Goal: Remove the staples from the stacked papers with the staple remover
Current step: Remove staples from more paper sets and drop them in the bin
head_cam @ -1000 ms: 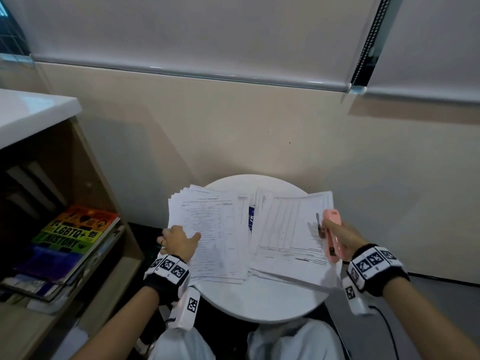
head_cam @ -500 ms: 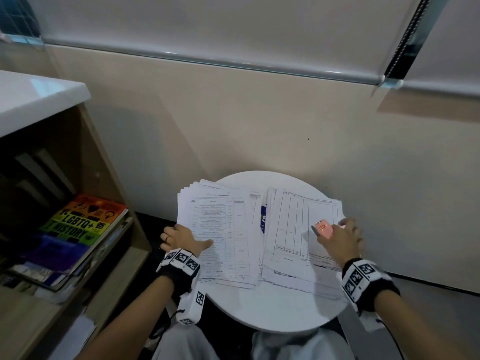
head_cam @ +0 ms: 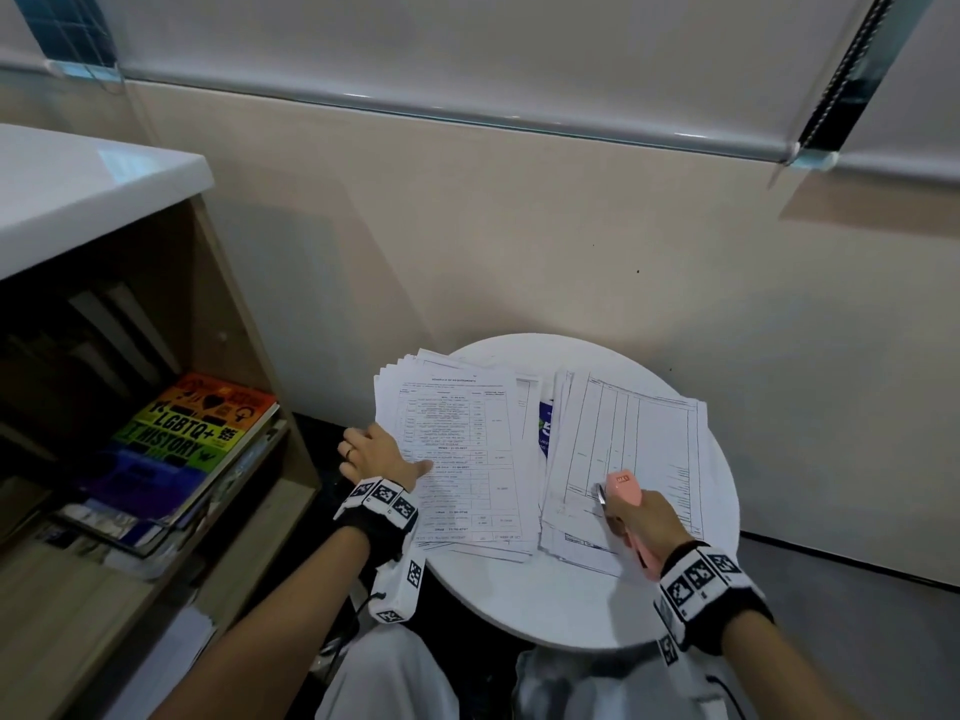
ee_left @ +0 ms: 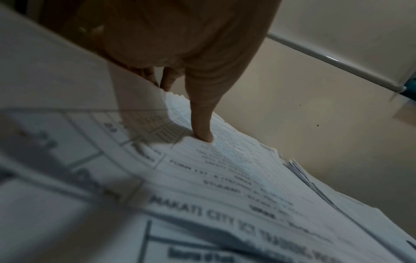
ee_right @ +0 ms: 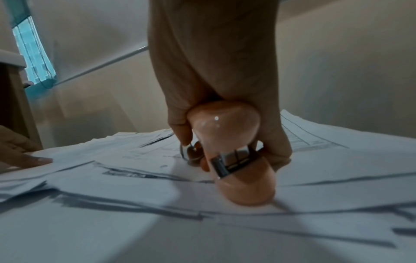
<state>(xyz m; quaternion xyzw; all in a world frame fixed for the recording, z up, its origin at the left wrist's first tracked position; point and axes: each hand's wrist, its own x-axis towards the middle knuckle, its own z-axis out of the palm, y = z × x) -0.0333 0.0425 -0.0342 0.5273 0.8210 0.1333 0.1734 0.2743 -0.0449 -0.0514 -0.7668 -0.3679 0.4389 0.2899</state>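
Head view: right hand w/ fingers wrapped round pink staple remover, metal tip down on right paper stack near its front edge. Left hand w/ fingers straight, thumb pressing flat on left paper stack; other digits over that stack's left edge. Both stacks overlap mid-tabletop, round, white. A blue sheet shows between stacks, beyond both hands. Obstructions: none btwn remover tip and paper. Left of left hand: wooden shelf w/ rainbow book atop a pile. Wall beyond the fingers.
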